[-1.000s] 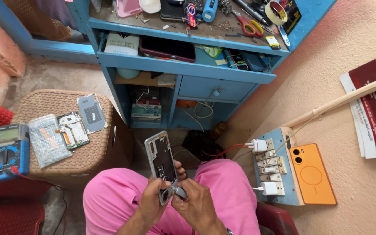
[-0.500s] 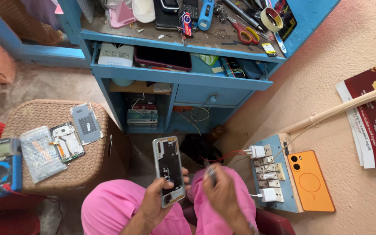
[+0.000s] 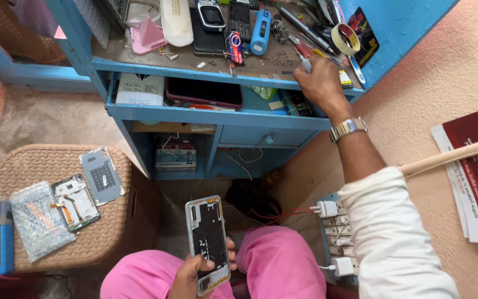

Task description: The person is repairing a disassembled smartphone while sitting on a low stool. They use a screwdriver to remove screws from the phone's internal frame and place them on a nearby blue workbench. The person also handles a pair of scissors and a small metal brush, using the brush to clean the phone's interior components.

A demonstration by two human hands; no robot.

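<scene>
While left hand clasps phone frame, right hand's grip around tool on desk

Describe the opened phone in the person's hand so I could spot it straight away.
Start at the blue workbench, then drop to the pink-trousered lap below. There the left hand holds an opened phone upright: silver-rimmed, dark insides bared, unlike the pale parts on the wicker stool.

A blue wooden desk with open shelves and a drawer stands against a rough peach wall. A round wicker stool sits on the grey concrete floor.
</scene>
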